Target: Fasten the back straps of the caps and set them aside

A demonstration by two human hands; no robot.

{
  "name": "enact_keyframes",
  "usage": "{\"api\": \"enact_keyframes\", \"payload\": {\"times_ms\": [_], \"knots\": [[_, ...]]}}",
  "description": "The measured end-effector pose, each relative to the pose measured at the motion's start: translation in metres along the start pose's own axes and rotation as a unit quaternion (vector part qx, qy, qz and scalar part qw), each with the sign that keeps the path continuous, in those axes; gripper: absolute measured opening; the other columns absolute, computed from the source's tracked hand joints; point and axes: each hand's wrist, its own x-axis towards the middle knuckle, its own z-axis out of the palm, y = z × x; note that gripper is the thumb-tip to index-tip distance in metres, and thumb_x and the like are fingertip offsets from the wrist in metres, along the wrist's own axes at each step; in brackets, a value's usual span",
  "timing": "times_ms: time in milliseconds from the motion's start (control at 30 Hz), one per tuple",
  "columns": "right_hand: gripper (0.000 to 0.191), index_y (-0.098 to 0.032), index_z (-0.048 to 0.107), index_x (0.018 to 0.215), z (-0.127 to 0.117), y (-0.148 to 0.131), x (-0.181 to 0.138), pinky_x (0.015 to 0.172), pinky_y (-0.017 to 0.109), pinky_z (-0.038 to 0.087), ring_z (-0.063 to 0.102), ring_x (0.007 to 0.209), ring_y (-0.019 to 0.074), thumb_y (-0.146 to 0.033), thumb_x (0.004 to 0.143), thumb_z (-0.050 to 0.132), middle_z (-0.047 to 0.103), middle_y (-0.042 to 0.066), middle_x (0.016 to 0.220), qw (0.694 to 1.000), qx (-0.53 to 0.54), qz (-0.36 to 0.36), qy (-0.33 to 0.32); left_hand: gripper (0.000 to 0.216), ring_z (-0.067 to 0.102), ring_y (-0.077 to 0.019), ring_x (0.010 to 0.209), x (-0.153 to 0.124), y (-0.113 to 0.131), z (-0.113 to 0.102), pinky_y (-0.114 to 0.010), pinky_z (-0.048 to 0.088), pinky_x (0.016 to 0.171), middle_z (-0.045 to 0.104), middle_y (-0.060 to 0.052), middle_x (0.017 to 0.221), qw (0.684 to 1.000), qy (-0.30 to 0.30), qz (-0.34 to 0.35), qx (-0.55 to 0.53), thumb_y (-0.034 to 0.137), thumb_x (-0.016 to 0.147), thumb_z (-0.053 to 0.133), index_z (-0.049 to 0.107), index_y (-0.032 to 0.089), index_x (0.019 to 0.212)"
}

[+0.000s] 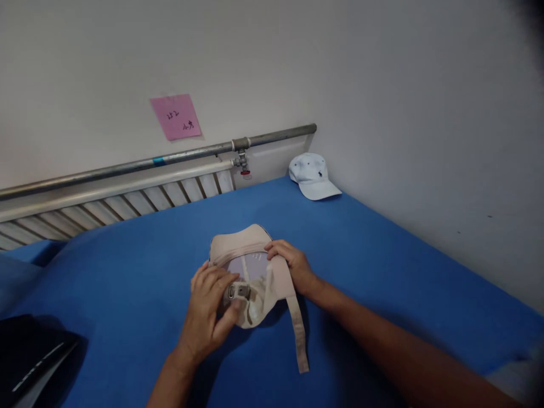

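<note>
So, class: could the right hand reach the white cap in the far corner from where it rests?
Probably yes: bare blue cloth lies between the right hand, now on the beige cap, and the white cap.

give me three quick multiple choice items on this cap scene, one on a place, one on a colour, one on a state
1. Where does the white cap lie?
A. in the far corner of the blue surface by the wall
B. under the left hand
C. on the radiator

2. What colour is the sticky note on the wall?
A. yellow
B. pink
C. green

3. How is the strap of the beige cap?
A. cut off
B. wound round the brim
C. hanging loose toward the person

Answers: 1 A, it sits where the blue surface meets the walls. 2 B, it is pink with dark writing. 3 C, its free end trails past the buckle, which the left hand touches while the right hand grips the rim.
</note>
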Motion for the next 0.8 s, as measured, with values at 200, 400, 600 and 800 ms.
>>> {"api": "enact_keyframes", "payload": {"times_ms": [200, 400, 600, 800], "knots": [[0.015, -0.020, 0.060, 0.092, -0.007, -0.001, -0.001, 0.088, 0.038, 0.045, 0.058, 0.102, 0.0212, -0.014, 0.079, 0.057, 0.061, 0.008, 0.108, 0.997, -0.068, -0.007, -0.045, 0.022, 0.062, -0.0248, 0.085, -0.006, -0.017, -0.025, -0.045, 0.025, 0.111, 0.071, -0.003, 0.085, 0.999, -0.039, 0.009, 0.020, 0.020, 0.069, 0.071, 0.075, 0.026, 0.090], [0.036, -0.024, 0.056, 0.114, -0.025, -0.038, -0.004, 0.103, 0.052, 0.032, 0.045, 0.125, 0.0299, -0.024, 0.078, 0.064, 0.056, 0.011, 0.128, 0.973, -0.138, -0.180, -0.045, 0.008, 0.061, -0.0257, 0.101, -0.014, -0.030, -0.035, -0.044, 0.026, 0.111, 0.071, -0.005, 0.085, 0.995, 0.037, -0.050, -0.080, 0.025, 0.076, 0.067, 0.073, 0.023, 0.081], [0.027, -0.023, 0.056, 0.111, -0.023, -0.072, -0.012, 0.088, 0.040, 0.045, 0.062, 0.097, 0.0201, -0.016, 0.084, 0.056, 0.068, 0.008, 0.102, 0.951, -0.023, -0.280, -0.127, 0.014, 0.039, -0.0321, 0.132, -0.019, -0.034, -0.038, -0.047, 0.028, 0.109, 0.071, -0.011, 0.095, 0.970, 0.089, -0.167, -0.152, 0.035, 0.075, 0.069, 0.071, 0.021, 0.078], [0.024, -0.017, 0.061, 0.090, -0.014, -0.077, -0.009, 0.067, 0.024, 0.047, 0.060, 0.070, 0.0124, -0.025, 0.096, 0.039, 0.064, 0.003, 0.076, 0.972, 0.031, -0.019, -0.230, 0.012, 0.060, -0.0274, 0.105, -0.011, -0.015, -0.040, -0.047, 0.019, 0.114, 0.071, -0.008, 0.100, 0.988, -0.011, -0.064, -0.138, 0.029, 0.078, 0.065, 0.073, 0.021, 0.081]]}}
